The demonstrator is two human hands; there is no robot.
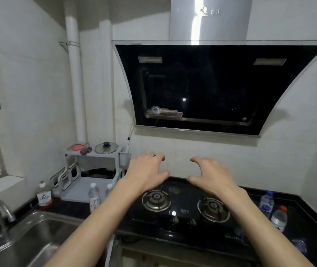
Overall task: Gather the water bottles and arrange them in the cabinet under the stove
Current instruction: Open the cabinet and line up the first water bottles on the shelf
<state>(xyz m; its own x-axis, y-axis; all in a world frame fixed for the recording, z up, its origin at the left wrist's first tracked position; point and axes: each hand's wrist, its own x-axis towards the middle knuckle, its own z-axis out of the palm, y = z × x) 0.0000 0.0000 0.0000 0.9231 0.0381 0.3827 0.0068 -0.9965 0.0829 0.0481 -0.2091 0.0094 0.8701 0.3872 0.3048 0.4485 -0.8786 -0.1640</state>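
A: Over the stove [184, 207], both hands are up in the air w/ nothing in them. Bottles are split: two left of the burners by the rack [94, 166], i.e. the white-cap bottle [94, 199] and a second bottle [108, 189] half hidden behind the left forearm; blue-cap bottle [266, 203] and red-cap bottle [279, 218] stand on the right counter.

B: Risks?

A: Imo a forearm sweeping sideways could tip the left pair, they're tall & narrow. Right pair sits close together, so grabbing one may knock the other. Cabinet's below frame, can't see it.

B: Hand pose?

A: Left hand [146, 172] and right hand [209, 174] are apart, palms down, fingers loosely curled, thumbs facing each other, touching nothing.
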